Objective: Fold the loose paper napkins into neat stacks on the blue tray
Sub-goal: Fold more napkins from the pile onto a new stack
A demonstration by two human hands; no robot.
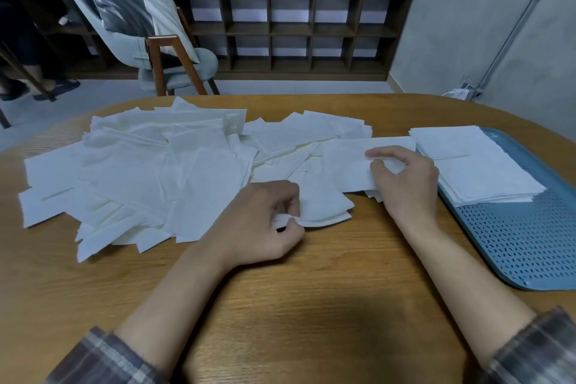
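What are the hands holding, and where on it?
The left hand pinches a folded napkin at its near left corner; the right hand pinches a second napkin at its right edge.

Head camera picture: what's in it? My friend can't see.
The left hand pinches a white napkin and the right hand grips a second napkin on a wooden table. A pile of loose napkins lies on the left; a neat stack sits on a blue tray on the right.
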